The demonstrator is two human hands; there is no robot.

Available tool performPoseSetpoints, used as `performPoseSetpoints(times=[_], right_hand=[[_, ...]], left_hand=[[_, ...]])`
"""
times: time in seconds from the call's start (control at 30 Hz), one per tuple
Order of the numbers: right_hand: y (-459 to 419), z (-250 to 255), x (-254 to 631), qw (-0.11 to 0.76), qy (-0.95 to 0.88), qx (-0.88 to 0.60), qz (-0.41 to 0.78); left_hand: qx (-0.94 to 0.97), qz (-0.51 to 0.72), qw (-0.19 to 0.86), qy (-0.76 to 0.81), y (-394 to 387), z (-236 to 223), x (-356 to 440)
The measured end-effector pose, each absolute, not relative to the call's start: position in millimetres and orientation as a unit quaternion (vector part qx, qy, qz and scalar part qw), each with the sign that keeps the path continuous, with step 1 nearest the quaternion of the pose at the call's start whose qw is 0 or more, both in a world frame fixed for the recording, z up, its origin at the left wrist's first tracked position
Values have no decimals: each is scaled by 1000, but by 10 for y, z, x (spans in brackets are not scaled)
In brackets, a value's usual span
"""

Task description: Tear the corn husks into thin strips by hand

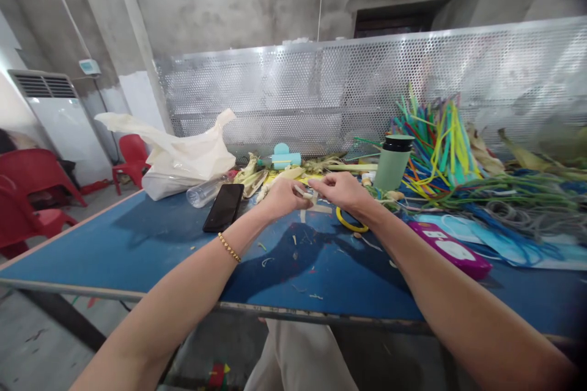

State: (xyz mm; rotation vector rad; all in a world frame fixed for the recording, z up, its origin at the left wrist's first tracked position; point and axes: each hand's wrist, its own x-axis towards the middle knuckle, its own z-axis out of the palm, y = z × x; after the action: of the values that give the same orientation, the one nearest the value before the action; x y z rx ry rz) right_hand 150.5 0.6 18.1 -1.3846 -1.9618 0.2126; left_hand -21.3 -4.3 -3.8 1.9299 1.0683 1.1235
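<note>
Above the blue table, my left hand and my right hand are close together. Both are closed with fingertips pinched on a pale husk strip, with flat ends sticking out below and to the right. Just under my right wrist lies a yellow ring, partly hidden by the forearm. Behind my hands are pale corn husks and a light blue cylinder-shaped thing. A black phone lies left of my left hand. To the right of my right hand stands a green tumbler.
At the left are a white plastic bag and a clear bottle. On the right lie coloured strips, green cords, a magenta box and a face mask. A perforated metal panel stands behind.
</note>
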Motion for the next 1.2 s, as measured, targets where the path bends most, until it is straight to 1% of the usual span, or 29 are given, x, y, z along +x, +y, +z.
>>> performPoseSetpoints(times=[0.03,0.1,0.3,0.4,0.5,0.6,0.67,0.8,0.93,1.2], right_hand=[[6,181,1504,353,-757,-545,67],[1,177,1503,350,-762,-540,77],[-53,187,1507,380,-781,-441,226],[-86,216,1527,383,-769,-418,295],[-95,242,1573,373,-763,-393,352],[-82,258,1633,352,-762,-339,425],[-75,265,1663,343,-761,-312,453],[-74,269,1685,329,-762,-306,467],[-59,257,1682,330,-761,-338,445],[-74,234,1614,371,-750,-386,389]], left_hand=[[738,429,330,402,-43,-38,-210],[730,431,360,388,-45,-37,-208],[693,420,462,362,-72,-21,-229],[681,410,503,340,-91,-4,-244],[666,405,535,327,-101,9,-252],[649,404,563,313,-97,14,-264],[647,396,579,298,-89,15,-278],[654,364,603,276,-80,18,-305],[652,361,608,275,-75,17,-315],[644,370,596,304,-92,38,-309]])
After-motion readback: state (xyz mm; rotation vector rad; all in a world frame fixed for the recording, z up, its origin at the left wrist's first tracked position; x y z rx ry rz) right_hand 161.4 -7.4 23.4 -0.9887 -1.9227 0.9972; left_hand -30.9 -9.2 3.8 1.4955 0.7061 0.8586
